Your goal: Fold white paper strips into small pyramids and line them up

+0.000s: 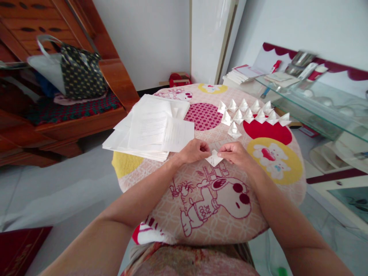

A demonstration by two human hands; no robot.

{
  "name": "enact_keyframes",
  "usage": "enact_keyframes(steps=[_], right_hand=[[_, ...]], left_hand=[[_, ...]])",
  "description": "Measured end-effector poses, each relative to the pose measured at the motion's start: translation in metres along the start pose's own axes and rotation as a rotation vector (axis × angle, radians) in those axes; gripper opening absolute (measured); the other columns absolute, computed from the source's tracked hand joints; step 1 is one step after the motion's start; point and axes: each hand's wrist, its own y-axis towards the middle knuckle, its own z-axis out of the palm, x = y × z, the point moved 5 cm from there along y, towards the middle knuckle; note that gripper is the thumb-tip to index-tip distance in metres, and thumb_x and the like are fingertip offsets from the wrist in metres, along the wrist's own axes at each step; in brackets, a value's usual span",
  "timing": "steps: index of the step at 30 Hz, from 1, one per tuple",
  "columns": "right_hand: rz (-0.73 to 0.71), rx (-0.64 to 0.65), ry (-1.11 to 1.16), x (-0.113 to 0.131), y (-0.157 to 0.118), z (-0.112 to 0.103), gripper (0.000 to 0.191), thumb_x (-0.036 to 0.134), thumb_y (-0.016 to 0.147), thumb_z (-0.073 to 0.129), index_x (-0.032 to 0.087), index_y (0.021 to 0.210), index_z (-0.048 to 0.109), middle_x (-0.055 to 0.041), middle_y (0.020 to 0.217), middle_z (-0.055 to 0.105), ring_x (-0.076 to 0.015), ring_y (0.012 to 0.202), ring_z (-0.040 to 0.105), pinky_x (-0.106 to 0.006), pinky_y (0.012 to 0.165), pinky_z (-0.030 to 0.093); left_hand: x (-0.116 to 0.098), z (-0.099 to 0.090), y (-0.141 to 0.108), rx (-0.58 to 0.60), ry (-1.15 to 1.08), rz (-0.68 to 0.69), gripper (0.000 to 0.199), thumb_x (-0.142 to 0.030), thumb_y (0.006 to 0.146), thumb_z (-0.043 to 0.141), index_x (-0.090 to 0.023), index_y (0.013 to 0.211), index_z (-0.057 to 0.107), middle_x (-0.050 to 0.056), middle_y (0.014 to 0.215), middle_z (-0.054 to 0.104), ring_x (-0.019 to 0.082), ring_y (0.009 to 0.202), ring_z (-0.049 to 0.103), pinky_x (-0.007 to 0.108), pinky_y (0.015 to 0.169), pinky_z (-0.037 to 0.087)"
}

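Observation:
Between my two hands is a small folded piece of white paper (214, 158), diamond-shaped, held just over the cloth-covered table. My left hand (195, 150) pinches its left corner, fingers closed. On the opposite corner, my right hand (235, 153) grips with thumb and fingertips. Beyond my right hand stand several small folded paper boats (237, 116) in rows, with a single paper boat (234, 131) in front of them. To the left of my left hand lies a stack of white paper sheets (149, 130), some with printed text.
A patterned cloth (198, 230) covers the round table. At right, a glass shelf (330, 111) carries cups, a red marker and other items near the table edge. A wooden bench (71, 130) with a dotted bag (82, 71) stands at left.

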Motion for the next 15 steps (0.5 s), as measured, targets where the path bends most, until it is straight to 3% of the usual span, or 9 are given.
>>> enact_keyframes(steps=[3,7,11,15], right_hand=[[0.005,-0.014,0.087,0.004,-0.003,0.002,0.019,0.036,0.072,0.068,0.018,0.067,0.068,0.0062,0.048,0.046,-0.0078,0.044,0.035,-0.023,0.043,0.022],[-0.003,0.007,0.152,0.011,-0.006,0.006,0.021,0.037,0.074,0.069,0.019,0.065,0.065,0.0065,0.045,0.046,-0.0075,0.042,0.036,-0.022,0.042,0.025],[-0.057,-0.014,0.244,0.016,-0.007,0.004,0.037,0.048,0.084,0.065,0.019,0.062,0.061,0.0012,0.053,0.058,-0.0087,0.044,0.047,-0.023,0.044,0.035],[-0.094,-0.048,0.241,0.017,-0.007,0.002,0.040,0.054,0.086,0.066,0.018,0.066,0.064,-0.0034,0.062,0.067,-0.0108,0.051,0.056,-0.024,0.047,0.043]], left_hand=[[-0.005,-0.001,-0.002,0.027,-0.090,0.064,0.022,-0.035,0.078,0.072,-0.014,0.079,0.070,-0.001,0.067,0.062,0.008,0.060,0.051,0.021,0.055,0.038],[-0.011,0.002,-0.005,0.041,-0.172,0.075,0.030,-0.039,0.081,0.072,-0.015,0.066,0.061,-0.005,0.057,0.050,0.006,0.053,0.040,0.021,0.050,0.031],[-0.013,-0.005,-0.005,-0.059,-0.276,0.063,0.032,-0.036,0.082,0.071,-0.017,0.062,0.056,-0.005,0.056,0.047,0.006,0.052,0.038,0.023,0.050,0.029],[-0.012,-0.012,-0.006,-0.142,-0.304,0.063,0.029,-0.035,0.081,0.072,-0.017,0.063,0.057,-0.005,0.056,0.048,0.006,0.053,0.039,0.024,0.051,0.027]])
